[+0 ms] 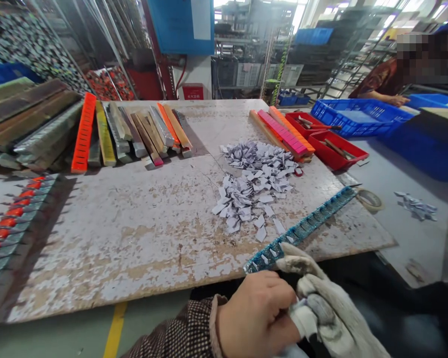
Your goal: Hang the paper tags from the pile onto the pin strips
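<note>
My left hand (259,315) is bare, its fingers curled closed beside the right hand at the table's front edge. On my right hand (332,311) is a worn whitish glove; its fingers are bent and meet the left fingertips. Whatever is pinched between the hands is hidden. Just beyond them a glittery teal slotted strip (313,219) lies slantwise, small white pieces standing in its near slots. One gloved finger overlaps the strip; whether it touches is unclear. Behind the strip spreads a heap of small white paper-like pieces (246,184).
Several slotted bars, including an orange bar (84,132), line the worn table (134,233). A rack of red-and-dark pieces (15,214) stands left. At right are red bins (338,149), a blue crate (358,117) and a tape roll (369,199). Another person's arm (381,92) is beyond.
</note>
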Tool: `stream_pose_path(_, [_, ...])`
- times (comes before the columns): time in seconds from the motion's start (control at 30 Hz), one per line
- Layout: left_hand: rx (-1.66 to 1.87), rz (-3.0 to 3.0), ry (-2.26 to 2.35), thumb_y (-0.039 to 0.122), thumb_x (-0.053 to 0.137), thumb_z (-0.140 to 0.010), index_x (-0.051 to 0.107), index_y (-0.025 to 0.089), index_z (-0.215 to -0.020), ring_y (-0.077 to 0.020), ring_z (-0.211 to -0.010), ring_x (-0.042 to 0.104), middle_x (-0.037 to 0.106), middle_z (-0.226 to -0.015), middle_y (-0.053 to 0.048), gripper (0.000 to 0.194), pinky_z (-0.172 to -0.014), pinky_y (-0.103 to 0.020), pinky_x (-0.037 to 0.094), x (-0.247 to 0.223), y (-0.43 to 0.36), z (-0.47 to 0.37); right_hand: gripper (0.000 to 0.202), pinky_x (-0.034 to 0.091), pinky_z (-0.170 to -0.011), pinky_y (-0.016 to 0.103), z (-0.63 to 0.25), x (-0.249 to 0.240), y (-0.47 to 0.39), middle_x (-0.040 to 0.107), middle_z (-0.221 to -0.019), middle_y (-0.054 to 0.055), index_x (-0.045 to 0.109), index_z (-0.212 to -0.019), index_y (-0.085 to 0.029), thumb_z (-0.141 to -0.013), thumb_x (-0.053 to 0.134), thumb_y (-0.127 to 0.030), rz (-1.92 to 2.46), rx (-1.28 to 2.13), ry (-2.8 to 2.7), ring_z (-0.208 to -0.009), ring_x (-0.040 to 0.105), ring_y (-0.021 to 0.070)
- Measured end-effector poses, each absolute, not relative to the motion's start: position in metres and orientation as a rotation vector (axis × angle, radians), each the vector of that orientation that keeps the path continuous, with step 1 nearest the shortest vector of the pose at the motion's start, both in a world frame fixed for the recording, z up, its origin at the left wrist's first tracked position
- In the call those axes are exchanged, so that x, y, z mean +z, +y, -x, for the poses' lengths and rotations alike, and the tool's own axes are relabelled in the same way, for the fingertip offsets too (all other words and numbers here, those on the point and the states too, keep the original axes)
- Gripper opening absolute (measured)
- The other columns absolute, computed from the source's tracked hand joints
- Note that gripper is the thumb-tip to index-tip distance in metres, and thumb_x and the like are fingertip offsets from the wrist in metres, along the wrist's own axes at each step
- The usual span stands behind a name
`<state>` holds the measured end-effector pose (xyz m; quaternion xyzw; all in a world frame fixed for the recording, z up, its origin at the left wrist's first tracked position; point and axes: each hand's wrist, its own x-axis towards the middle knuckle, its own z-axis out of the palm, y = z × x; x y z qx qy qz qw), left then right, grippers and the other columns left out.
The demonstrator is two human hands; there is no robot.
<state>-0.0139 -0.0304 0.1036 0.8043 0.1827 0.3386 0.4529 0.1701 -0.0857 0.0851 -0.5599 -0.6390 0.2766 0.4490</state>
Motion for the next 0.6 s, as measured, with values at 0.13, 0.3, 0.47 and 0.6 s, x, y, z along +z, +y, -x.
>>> stream_pose_path(0.13, [0.735,-2.120,0.518,0.038,0.055,-0.098,0.037,0.022,-0.062,-0.0123,-0.057,0.047,0.051,-0.058,0.002,0.043,-0.057,-0.027,0.038,0.108,-0.004,0.013,0.022,0.066,-0.079,0.037,-0.192,0.087,-0.078,0.075,-0.112,0.009,0.071,-0.103,-0.026,-0.101,0.051,-0.035,1.472,0.526,-1.724,-0.097,0.074,0.0271])
stream_pose_path(0.3, [0.244,-2.468,1.227,0.037,0.063,-0.096,0.062,0.018,-0.098,-0.0226,-0.083,0.070,0.072,-0.093,-0.007,0.019,-0.071,-0.032,0.051,0.102,0.058,0.002,0.024,0.054,-0.107,0.053,-0.241,0.090,-0.039,0.069,-0.123,0.012,0.060,-0.076,-0.025,-0.098,0.054,-0.029,1.588,0.061,-1.839,-0.132,0.058,0.0336])
stream_pose_path(0.47, [0.054,-2.524,1.218,0.034,0.068,-0.092,0.064,0.013,-0.102,-0.0303,-0.096,0.073,0.073,-0.102,-0.015,0.023,-0.076,-0.036,0.056,0.081,0.078,-0.019,0.015,0.052,-0.108,0.053,-0.253,0.084,-0.002,0.070,-0.116,0.013,0.063,-0.082,-0.021,-0.096,0.058,-0.022,1.555,-0.291,-2.231,-0.131,0.058,0.0331])
stream_pose_path(0.6, [0.022,-2.505,1.186,0.031,0.066,-0.092,0.063,0.014,-0.106,-0.0303,-0.100,0.072,0.073,-0.104,-0.013,0.022,-0.079,-0.037,0.058,0.076,0.078,-0.023,0.012,0.052,-0.107,0.053,-0.250,0.087,0.006,0.069,-0.111,0.016,0.066,-0.091,-0.016,-0.095,0.055,-0.016,1.530,-0.331,-2.400,-0.126,0.060,0.0337])
